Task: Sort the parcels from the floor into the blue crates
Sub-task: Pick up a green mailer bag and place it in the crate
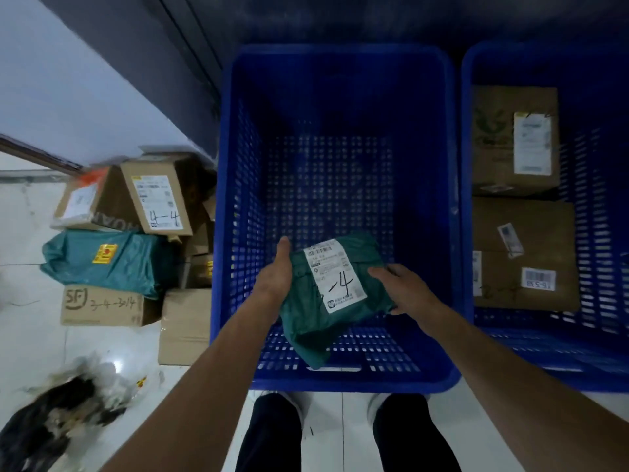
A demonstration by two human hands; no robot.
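A green plastic-wrapped parcel (306, 308) with a white label marked "4" hangs inside the middle blue crate (235, 165), above its perforated floor. My left hand (274, 274) holds the parcel's left edge, fingers along its side. My right hand (403, 287) grips its right edge, fingers curled over the top. No other parcel shows in this crate. A second blue crate (606, 233) at the right holds two cardboard boxes (510, 141).
On the white tiled floor at the left lies a pile of parcels: several cardboard boxes (160, 202), one marked "4-4", a teal bag (109, 260) and an SF box (102, 304). A crumpled black and clear bag (68, 410) lies at lower left. My feet stand before the crate.
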